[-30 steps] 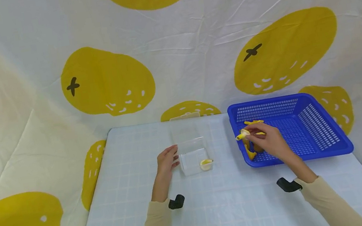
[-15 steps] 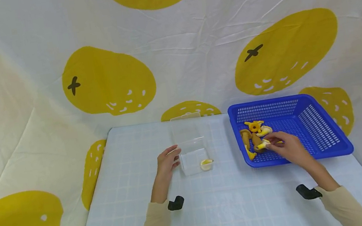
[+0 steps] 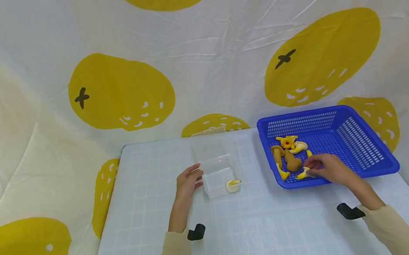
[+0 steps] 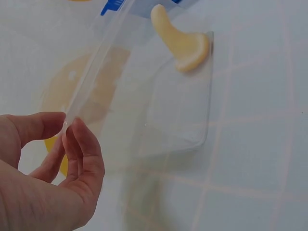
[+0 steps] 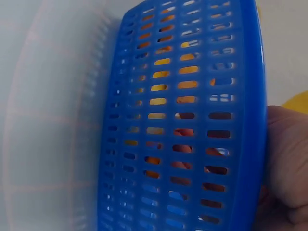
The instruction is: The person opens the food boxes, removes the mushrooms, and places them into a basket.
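Observation:
In the left wrist view, thumb and fingertips of my left hand (image 4: 72,168) pinch the edge of a clear plastic box (image 4: 180,120). One pale yellow mushroom (image 4: 185,45) lies inside it, in the corner near the front right as the head view shows. My right hand (image 3: 329,167) reaches down into the blue basket (image 3: 377,170), its fingertips pinching a yellow-and-white mushroom (image 3: 303,174) near the basket's front wall. In the right wrist view the slotted wall hides most of that hand's fingers and the mushroom.
Left of the right hand, brown mushrooms (image 3: 293,162) and several yellow ones lie in the basket, among them a yellow piece with a hole (image 3: 287,142). The box's clear lid (image 3: 211,145) stands open at the back. A fruit-print cloth (image 3: 216,73) hangs behind the table.
My right hand has moved from the basket's left side, right and toward its front, lowering the mushroom it carries. The other pieces have come into view. My left hand stays at the box.

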Demonstrator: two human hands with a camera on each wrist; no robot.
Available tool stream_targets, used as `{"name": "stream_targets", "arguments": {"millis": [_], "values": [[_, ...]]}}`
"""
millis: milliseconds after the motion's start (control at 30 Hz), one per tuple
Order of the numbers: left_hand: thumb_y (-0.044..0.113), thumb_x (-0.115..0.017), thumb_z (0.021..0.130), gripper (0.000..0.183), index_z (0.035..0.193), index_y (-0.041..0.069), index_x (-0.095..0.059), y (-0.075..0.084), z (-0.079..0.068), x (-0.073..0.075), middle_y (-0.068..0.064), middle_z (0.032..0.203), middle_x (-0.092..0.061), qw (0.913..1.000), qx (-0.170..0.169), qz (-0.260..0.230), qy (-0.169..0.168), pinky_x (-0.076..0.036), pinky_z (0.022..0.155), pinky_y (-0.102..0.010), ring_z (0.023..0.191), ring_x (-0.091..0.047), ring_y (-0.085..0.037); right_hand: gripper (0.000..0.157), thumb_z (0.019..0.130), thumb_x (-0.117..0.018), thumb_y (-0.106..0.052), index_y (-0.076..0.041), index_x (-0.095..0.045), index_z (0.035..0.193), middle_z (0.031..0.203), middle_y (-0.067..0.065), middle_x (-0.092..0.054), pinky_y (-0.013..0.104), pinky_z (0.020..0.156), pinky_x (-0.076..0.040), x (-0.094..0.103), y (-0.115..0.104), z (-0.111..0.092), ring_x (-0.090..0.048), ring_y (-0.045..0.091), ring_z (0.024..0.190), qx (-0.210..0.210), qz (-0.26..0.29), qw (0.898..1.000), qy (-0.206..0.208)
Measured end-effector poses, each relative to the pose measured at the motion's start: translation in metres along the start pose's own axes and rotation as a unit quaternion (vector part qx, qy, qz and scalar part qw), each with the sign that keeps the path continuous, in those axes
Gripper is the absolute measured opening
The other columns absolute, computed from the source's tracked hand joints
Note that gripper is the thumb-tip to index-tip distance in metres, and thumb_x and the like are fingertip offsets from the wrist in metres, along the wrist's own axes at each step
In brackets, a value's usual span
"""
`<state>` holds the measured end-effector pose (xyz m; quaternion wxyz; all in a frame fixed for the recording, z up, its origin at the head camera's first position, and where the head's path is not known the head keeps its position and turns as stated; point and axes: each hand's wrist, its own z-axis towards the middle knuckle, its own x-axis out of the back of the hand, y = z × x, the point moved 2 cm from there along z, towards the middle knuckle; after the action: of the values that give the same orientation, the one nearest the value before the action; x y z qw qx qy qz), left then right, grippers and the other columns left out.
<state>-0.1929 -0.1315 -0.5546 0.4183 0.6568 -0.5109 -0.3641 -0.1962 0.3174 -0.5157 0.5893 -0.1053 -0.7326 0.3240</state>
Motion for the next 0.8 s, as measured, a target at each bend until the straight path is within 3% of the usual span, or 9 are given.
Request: {"name": "stream_targets", "arguments": {"millis": [167,367,600,800], "values": [[0.002,-0.068,0.097,0.039,0.135,-0.002,-0.064,0.012,-0.010,0.001,-0.015,0.119,-0.068,0.9998,-0.010,0.010,-0.014,-0.058,0.077,-0.027,0.111,-0.062,-0.038,0.018,0.094,-0.072,-0.002,0.008,-0.069,0.109,0.094,0.009,-0.070,0.036,0.074,-0.057,-0.001,0.000,0.007,-0.066,0.024,0.085,-0.003,0.008,0.999,-0.035],[-0.002,-0.065,0.097,0.037,0.134,-0.005,-0.063,0.027,-0.027,-0.002,-0.018,0.118,-0.066,0.9994,-0.018,0.010,-0.029,-0.058,0.078,-0.029,0.113,-0.059,-0.044,0.019,0.098,-0.070,-0.007,0.008,-0.070,0.110,0.096,0.010,-0.073,0.037,0.076,-0.059,-0.003,-0.005,0.007,-0.068,0.025,0.087,0.003,0.017,0.999,-0.027],[-0.003,-0.065,0.096,0.038,0.135,-0.005,-0.062,0.017,-0.013,-0.001,-0.028,0.130,-0.060,0.9993,-0.017,0.011,-0.031,-0.058,0.076,-0.029,0.094,-0.062,-0.019,0.022,0.101,-0.066,-0.008,0.008,-0.068,0.116,0.101,0.014,-0.073,0.038,0.080,-0.060,-0.003,-0.021,0.014,-0.071,0.030,0.093,0.029,0.047,0.998,0.018],[0.001,-0.066,0.098,0.041,0.138,-0.003,-0.060,0.001,0.000,0.000,-0.024,0.129,-0.062,0.9993,-0.024,0.016,-0.023,-0.057,0.073,-0.026,0.096,-0.061,-0.019,0.024,0.102,-0.065,-0.008,0.008,-0.067,0.119,0.106,0.017,-0.072,0.031,0.081,-0.059,-0.004,-0.040,0.020,-0.070,0.033,0.096,0.046,0.052,0.996,0.054]]}}
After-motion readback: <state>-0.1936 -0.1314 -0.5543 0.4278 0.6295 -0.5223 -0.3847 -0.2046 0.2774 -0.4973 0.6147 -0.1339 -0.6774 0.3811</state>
